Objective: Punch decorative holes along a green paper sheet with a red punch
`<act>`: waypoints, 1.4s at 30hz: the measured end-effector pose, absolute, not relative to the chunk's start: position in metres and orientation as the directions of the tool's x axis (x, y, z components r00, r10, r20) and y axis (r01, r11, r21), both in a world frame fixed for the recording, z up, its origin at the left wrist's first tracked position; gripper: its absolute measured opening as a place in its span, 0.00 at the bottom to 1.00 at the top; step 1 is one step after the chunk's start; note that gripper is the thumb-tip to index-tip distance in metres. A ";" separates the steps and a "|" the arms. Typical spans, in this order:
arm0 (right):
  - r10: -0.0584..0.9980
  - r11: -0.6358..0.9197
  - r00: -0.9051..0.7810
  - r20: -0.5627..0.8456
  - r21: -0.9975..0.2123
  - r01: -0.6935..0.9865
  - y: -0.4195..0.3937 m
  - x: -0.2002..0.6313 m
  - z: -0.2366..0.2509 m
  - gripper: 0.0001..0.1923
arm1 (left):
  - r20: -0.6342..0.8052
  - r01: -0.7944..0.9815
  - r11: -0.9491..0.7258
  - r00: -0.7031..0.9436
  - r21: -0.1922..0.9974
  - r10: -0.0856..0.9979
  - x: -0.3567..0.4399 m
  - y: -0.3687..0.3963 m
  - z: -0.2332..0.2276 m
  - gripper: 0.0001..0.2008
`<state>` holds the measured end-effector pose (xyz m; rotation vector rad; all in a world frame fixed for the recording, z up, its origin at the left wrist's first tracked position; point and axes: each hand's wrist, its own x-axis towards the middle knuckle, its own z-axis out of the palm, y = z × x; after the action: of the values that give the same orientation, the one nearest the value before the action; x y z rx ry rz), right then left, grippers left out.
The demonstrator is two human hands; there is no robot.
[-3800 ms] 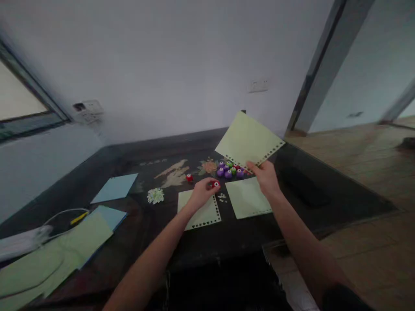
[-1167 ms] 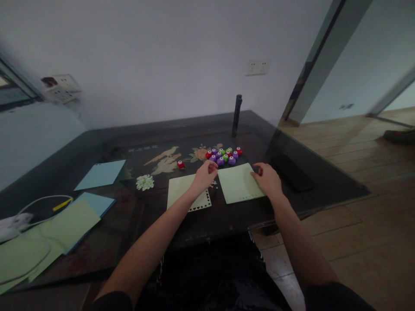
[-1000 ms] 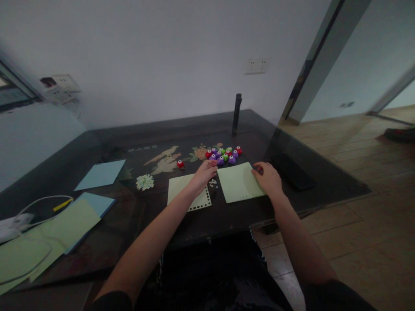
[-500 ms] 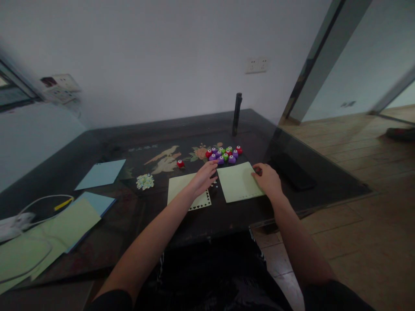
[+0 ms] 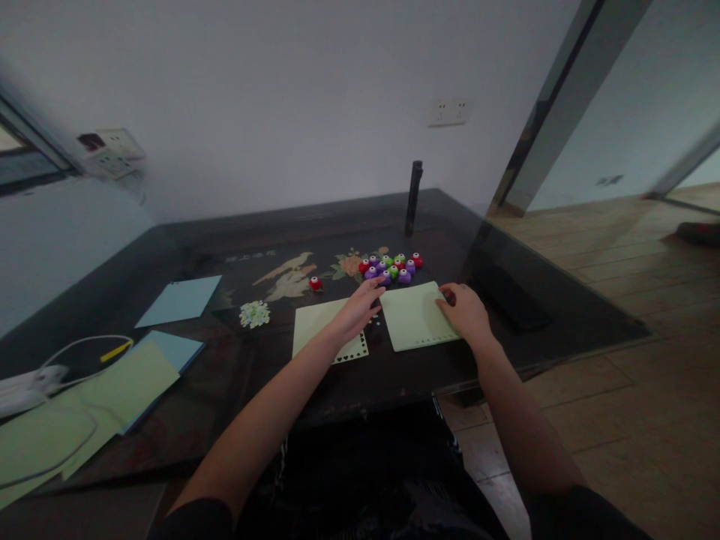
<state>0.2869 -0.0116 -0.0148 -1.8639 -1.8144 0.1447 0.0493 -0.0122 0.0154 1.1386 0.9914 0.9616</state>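
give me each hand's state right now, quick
Left hand: open, holding nothing, fingers stretched toward the cluster of small punches.
Right hand: resting at the right edge of the green sheet; whether it grips anything cannot be told.

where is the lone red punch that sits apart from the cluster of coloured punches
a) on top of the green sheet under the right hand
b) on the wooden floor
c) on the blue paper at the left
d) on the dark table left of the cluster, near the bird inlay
d: the lone red punch sits on the dark table beside the bird inlay, left of the cluster of coloured punches.
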 end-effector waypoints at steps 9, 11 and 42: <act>0.988 0.056 -0.020 0.150 -0.240 0.969 0.000 0.265 0.003 0.21 | -0.205 -0.214 0.285 0.332 0.934 0.921 0.051 -0.022 0.027 0.15; 0.993 0.066 -0.044 0.112 -0.206 0.976 0.007 0.262 0.005 0.21 | -0.218 -0.227 0.304 0.338 0.925 0.916 0.052 -0.023 0.030 0.15; 0.875 0.461 -0.382 0.297 -0.271 0.845 -0.007 0.196 0.049 0.09 | 0.182 0.497 -0.196 0.077 0.845 0.980 -0.060 -0.009 0.034 0.12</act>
<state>0.1961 -0.0069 0.0485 -1.4455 -2.3188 0.1038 -0.0595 -0.0087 0.0339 1.7619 1.4663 1.0379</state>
